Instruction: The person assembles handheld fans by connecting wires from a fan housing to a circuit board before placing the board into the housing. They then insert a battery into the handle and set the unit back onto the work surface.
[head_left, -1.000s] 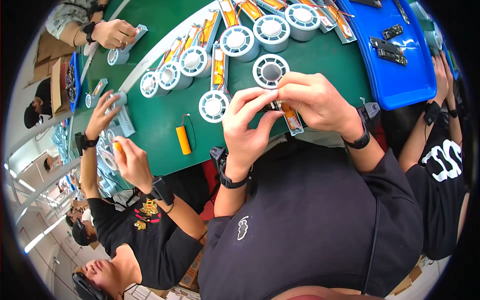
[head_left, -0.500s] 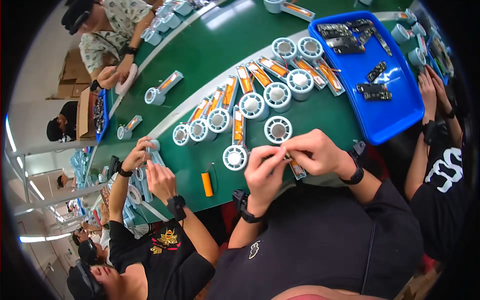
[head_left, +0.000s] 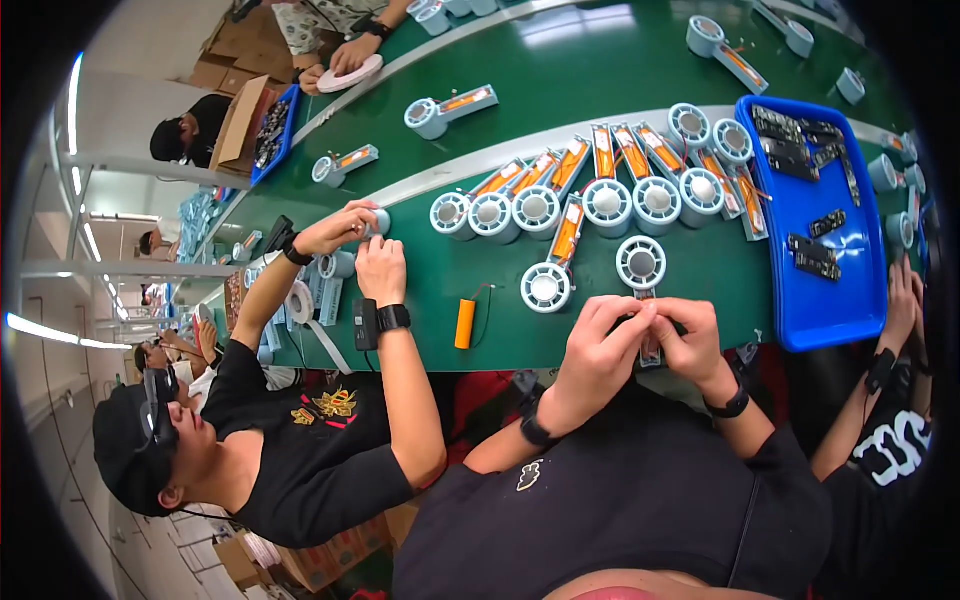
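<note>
My left hand (head_left: 603, 350) and my right hand (head_left: 692, 343) meet fingertip to fingertip, both closed in a pinch. Whatever lies between the fingers is too small or hidden to make out. Under them is a light-blue handheld fan housing (head_left: 641, 263), its round slotted head pointing away from me and its open handle mostly covered by my hands. Left of it, a similar fan housing (head_left: 545, 288) has an orange battery in its handle. A loose orange battery (head_left: 465, 324) with a thin wire lies on the green table (head_left: 420, 345).
Several fan housings (head_left: 607, 205) with orange batteries form a row beyond my hands. A blue tray (head_left: 830, 300) with dark circuit boards stands at the right. A co-worker's hands (head_left: 380, 268) hold a light-blue part at the left; another person's hand (head_left: 903, 305) shows beyond the tray.
The whole view has swung, so the table's things sit farther right in the picture. My hands stay pinched together over the fan handle, with the fingers slightly rearranged.
</note>
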